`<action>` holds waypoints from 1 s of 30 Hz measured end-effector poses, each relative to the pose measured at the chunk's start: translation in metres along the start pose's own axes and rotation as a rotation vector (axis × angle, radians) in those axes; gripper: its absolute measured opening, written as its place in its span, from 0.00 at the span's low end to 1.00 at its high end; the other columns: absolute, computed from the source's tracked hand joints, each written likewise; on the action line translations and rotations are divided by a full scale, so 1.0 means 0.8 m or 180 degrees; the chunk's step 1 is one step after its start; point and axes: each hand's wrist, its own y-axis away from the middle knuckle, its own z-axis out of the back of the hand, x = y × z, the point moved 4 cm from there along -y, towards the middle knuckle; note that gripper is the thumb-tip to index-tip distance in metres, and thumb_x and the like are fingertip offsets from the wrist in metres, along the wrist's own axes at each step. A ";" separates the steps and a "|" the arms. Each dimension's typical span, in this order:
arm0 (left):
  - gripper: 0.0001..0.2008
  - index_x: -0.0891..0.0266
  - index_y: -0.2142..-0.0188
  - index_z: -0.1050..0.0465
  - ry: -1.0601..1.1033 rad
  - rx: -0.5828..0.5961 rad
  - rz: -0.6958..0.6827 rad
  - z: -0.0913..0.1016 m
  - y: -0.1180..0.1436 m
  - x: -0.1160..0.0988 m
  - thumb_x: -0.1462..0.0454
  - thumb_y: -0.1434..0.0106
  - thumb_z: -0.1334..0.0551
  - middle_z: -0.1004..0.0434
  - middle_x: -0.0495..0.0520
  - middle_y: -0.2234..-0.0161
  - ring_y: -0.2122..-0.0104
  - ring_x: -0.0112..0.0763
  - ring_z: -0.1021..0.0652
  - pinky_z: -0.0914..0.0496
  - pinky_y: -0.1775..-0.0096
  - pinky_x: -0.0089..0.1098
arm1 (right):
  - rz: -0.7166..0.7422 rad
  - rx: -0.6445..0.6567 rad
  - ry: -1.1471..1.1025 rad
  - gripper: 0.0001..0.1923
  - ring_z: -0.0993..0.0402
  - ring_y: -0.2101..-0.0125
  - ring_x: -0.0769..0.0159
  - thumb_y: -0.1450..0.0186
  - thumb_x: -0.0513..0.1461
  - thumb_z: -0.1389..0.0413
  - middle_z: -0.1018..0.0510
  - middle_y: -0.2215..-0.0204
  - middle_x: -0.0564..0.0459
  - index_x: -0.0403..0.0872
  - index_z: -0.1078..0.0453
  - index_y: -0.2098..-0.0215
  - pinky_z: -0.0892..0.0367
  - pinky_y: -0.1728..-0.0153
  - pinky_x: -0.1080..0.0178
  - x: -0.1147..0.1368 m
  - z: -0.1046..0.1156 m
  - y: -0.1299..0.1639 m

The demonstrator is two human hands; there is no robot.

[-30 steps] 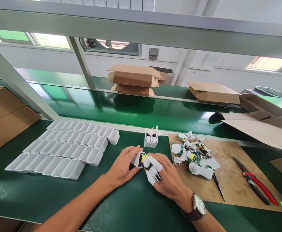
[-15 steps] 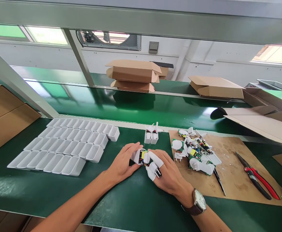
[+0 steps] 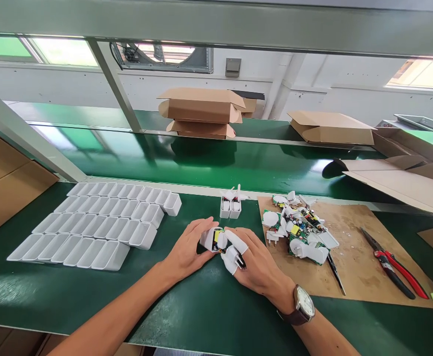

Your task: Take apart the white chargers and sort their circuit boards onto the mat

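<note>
Both my hands meet at table centre: left hand (image 3: 186,249) and right hand (image 3: 255,264) each hold a pinching grip on 1 half-open white charger (image 3: 213,239). At 2 o'clock, the parts pile (image 3: 300,232) waits; 2 finished units (image 3: 230,207) stand at 12.

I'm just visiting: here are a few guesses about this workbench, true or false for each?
1. Both hands hold one small white plastic charger shell. True.
2. The red-handled pliers lie on the green bench. False: they lie on the brown cardboard sheet.
3. The right hand wears white finger cots. True.
4. The wristwatch is on the left hand. False: it is on the right wrist.
</note>
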 end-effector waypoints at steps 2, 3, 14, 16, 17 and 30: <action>0.34 0.52 0.32 0.46 0.0024 0.0000 -0.0024 0.000 -0.001 -0.001 0.61 0.33 0.34 0.25 0.59 0.42 0.42 0.43 0.25 0.29 0.42 0.47 | -0.0029 0.0022 -0.0023 0.38 0.27 0.45 0.49 0.32 0.30 0.46 0.26 0.42 0.38 0.47 0.53 0.27 0.24 0.48 0.45 0.000 0.000 0.000; 0.34 0.51 0.32 0.47 0.0030 -0.0015 -0.0024 0.000 -0.001 -0.002 0.62 0.33 0.34 0.25 0.58 0.42 0.42 0.43 0.25 0.29 0.42 0.47 | -0.0048 0.0030 -0.0038 0.38 0.27 0.46 0.50 0.32 0.30 0.47 0.26 0.42 0.39 0.47 0.53 0.27 0.24 0.48 0.46 -0.001 -0.001 0.000; 0.35 0.50 0.28 0.51 0.1216 0.0972 0.0618 -0.012 0.010 0.004 0.62 0.30 0.38 0.33 0.58 0.34 0.37 0.44 0.28 0.31 0.37 0.49 | -0.0035 0.0065 -0.0608 0.29 0.26 0.47 0.51 0.30 0.45 0.39 0.24 0.48 0.42 0.52 0.41 0.35 0.26 0.46 0.45 0.000 0.010 -0.010; 0.32 0.51 0.29 0.49 0.1535 0.0990 0.0859 -0.013 0.012 0.005 0.61 0.28 0.41 0.30 0.57 0.36 0.39 0.43 0.26 0.30 0.37 0.49 | -0.0097 0.0156 -0.0756 0.25 0.29 0.42 0.52 0.29 0.43 0.42 0.27 0.43 0.42 0.53 0.39 0.35 0.27 0.44 0.46 -0.004 0.006 -0.008; 0.31 0.51 0.29 0.48 0.1664 0.0928 0.0931 -0.013 0.012 0.005 0.60 0.28 0.41 0.29 0.57 0.36 0.39 0.43 0.25 0.30 0.37 0.49 | -0.0114 0.0196 -0.0788 0.23 0.30 0.40 0.53 0.28 0.39 0.44 0.28 0.41 0.41 0.54 0.38 0.36 0.27 0.43 0.46 -0.007 0.002 -0.005; 0.47 0.51 0.26 0.74 0.1432 0.0646 0.0765 -0.007 0.012 0.002 0.56 0.29 0.38 0.43 0.62 0.29 0.31 0.46 0.36 0.36 0.34 0.54 | -0.0218 0.0036 -0.0791 0.24 0.21 0.48 0.58 0.27 0.33 0.47 0.24 0.45 0.44 0.55 0.37 0.35 0.21 0.49 0.56 -0.016 -0.013 0.005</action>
